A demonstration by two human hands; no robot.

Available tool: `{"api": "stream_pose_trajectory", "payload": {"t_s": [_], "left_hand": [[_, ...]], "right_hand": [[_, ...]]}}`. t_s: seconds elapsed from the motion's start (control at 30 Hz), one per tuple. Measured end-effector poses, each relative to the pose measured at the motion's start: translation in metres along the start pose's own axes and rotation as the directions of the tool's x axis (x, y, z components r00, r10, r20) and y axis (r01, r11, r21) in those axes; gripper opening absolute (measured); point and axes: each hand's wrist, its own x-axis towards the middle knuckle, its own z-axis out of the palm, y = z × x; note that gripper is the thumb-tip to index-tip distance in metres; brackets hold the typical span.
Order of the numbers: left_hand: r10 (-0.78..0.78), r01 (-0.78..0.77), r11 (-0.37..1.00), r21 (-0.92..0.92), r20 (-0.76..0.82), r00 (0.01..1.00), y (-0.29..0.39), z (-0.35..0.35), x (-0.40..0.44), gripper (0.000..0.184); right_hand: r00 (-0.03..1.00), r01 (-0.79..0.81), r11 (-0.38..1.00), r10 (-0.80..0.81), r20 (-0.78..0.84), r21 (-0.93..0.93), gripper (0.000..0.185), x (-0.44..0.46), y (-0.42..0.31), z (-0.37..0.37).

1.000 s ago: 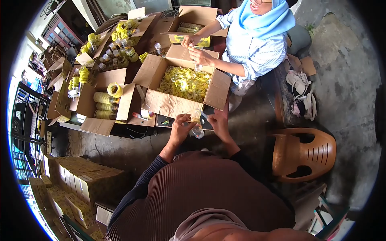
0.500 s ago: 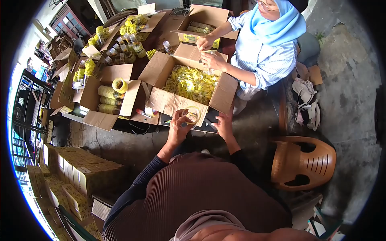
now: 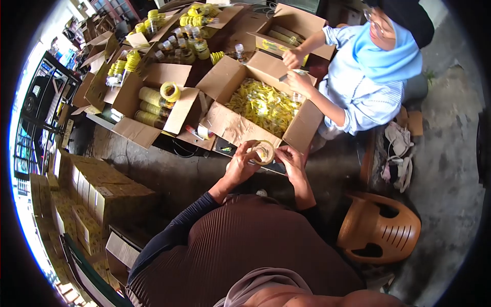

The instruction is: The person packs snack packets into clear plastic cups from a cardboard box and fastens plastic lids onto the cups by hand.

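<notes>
A pale yellow roll of tape point(image 3: 270, 149) is held upright in front of the carton by my left hand point(image 3: 240, 165), whose fingers curl round its left side and into its core. At the roll's right edge is my right hand point(image 3: 293, 165), thumb and forefinger pinched together against it. Whether they grip a loose tape end is too small to tell. Just beyond both hands stands an open cardboard box point(image 3: 232, 125) full of crumpled yellow strips point(image 3: 258, 102).
A co-worker point(image 3: 358, 66) stands across at the right, both hands above the box. To the left, another carton point(image 3: 138, 130) holds stacked tape rolls point(image 3: 152, 97). Red-and-white tape point(image 3: 205, 132) lies near the table edge. An orange plastic chair point(image 3: 378, 227) is at my right, stacked cartons point(image 3: 110, 184) at my left.
My right hand has moved in from apart to the roll's right edge, its fingers closing there. The view has shifted, and the co-worker's hands have drawn a little apart.
</notes>
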Motion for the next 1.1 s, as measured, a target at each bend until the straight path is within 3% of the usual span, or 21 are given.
{"api": "stream_pose_trajectory", "payload": {"t_s": [0.07,0.17,0.27,0.3,0.37,0.43,0.47,0.53,0.67,0.73,0.77,0.8,0.9,0.93,1.03,1.1], "left_hand": [[-0.044,0.045,0.993,-0.106,0.01,0.999,0.002,-0.005,0.001,0.019],[0.012,-0.018,0.989,-0.145,-0.037,0.999,-0.006,-0.01,0.01,0.025],[-0.001,-0.005,0.984,-0.179,-0.031,1.0,-0.021,-0.02,0.018,0.029],[0.122,-0.131,0.977,-0.166,-0.065,0.99,-0.026,-0.029,0.024,0.033],[0.123,-0.132,0.975,-0.181,-0.063,0.99,-0.032,-0.042,0.033,0.034],[0.1,-0.117,0.971,-0.211,-0.088,0.991,-0.043,-0.054,0.04,0.04],[0.061,-0.097,0.933,-0.347,-0.113,0.992,-0.052,-0.056,0.042,0.051],[-0.043,0.012,0.942,-0.334,-0.084,0.996,-0.056,-0.071,0.049,0.064],[-0.077,0.038,0.904,-0.426,-0.076,0.994,-0.068,-0.088,0.06,0.069],[-0.021,-0.001,0.907,-0.422,-0.047,0.999,-0.079,-0.09,0.066,0.073],[-0.016,0.0,0.917,-0.398,-0.037,0.999,-0.085,-0.09,0.068,0.074],[-0.014,-0.003,0.915,-0.404,-0.038,0.999,-0.087,-0.094,0.072,0.074],[0.007,0.01,0.935,-0.354,0.048,0.999,-0.094,-0.102,0.08,0.077],[0.001,0.017,0.933,-0.358,0.049,0.999,-0.097,-0.104,0.082,0.077],[0.089,-0.03,0.906,-0.422,0.121,0.989,-0.105,-0.109,0.091,0.079],[0.1,-0.002,0.898,-0.439,0.2,0.975,-0.11,-0.114,0.093,0.082]], "right_hand": [[1.0,0.008,1.0,-0.009,0.022,0.018,0.017,0.001,0.001,0.004],[0.998,0.069,0.995,-0.07,0.007,0.078,0.015,0.016,0.018,0.011],[0.981,0.19,0.977,-0.192,-0.008,-0.096,0.011,0.029,0.009,0.028],[0.974,0.205,0.954,-0.22,-0.047,-0.219,0.012,0.038,0.012,0.03],[0.969,0.203,0.95,-0.231,-0.092,-0.238,0.012,0.058,0.017,0.032],[0.955,0.198,0.947,-0.244,-0.169,-0.252,0.012,0.073,0.013,0.037],[0.943,0.215,0.93,-0.277,-0.184,-0.298,0.011,0.08,0.01,0.037],[0.923,0.213,0.884,-0.321,-0.21,-0.416,0.009,0.094,0.007,0.04],[0.916,0.152,0.851,-0.312,-0.252,-0.502,0.011,0.105,-0.008,0.054],[0.803,0.375,0.642,-0.586,-0.113,-0.669,0.02,0.118,0.001,0.055],[0.791,0.412,0.592,-0.61,-0.051,-0.693,0.029,0.124,0.005,0.055],[0.79,0.41,0.587,-0.611,-0.05,-0.698,0.029,0.126,-0.001,0.061],[0.891,0.399,0.75,-0.454,0.028,-0.528,0.031,0.118,-0.039,0.103],[0.894,0.393,0.751,-0.447,0.029,-0.53,0.031,0.116,-0.045,0.114],[0.802,0.57,0.609,-0.557,0.214,-0.551,0.021,0.118,-0.061,0.136],[0.84,0.524,0.663,-0.507,0.193,-0.536,0.017,0.122,-0.056,0.138]]}}
